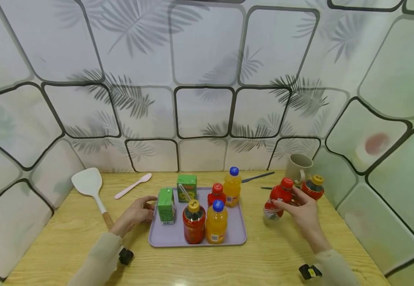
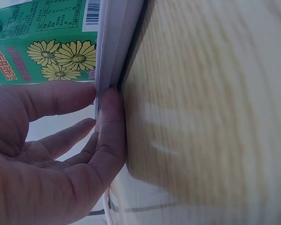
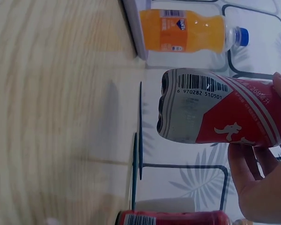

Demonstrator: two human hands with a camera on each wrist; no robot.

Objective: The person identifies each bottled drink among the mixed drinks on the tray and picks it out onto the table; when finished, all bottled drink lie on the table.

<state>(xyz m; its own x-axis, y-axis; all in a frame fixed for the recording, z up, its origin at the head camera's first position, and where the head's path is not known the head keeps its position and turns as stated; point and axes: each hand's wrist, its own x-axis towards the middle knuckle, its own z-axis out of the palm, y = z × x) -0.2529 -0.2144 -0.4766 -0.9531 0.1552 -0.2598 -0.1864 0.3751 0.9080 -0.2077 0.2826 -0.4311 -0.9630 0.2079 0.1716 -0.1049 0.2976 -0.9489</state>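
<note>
My left hand [image 1: 137, 216] pinches the left rim of a lilac tray [image 1: 178, 238]; the left wrist view has the thumb and a finger [image 2: 111, 126] on either side of that rim. Right of the tray, my right hand [image 1: 304, 214] grips a red and white bottle [image 3: 215, 108] with a red cap, held slightly tilted. In the right wrist view its base hangs above the table. On the tray stand green drink cartons [image 1: 166, 206], a dark cola-like bottle [image 1: 194, 226] with a yellow cap, orange Fanta bottles [image 1: 216, 225] with blue caps and another red-capped bottle [image 1: 216, 195].
Behind my right hand are a beige mug [image 1: 299, 167] and a yellow-capped dark bottle [image 1: 313, 187]. A dark blue utensil [image 1: 258, 177] lies at the back. Left of the tray lie a pink spoon [image 1: 133, 186] and a white spatula [image 1: 89, 182]. Patterned curtains enclose the table.
</note>
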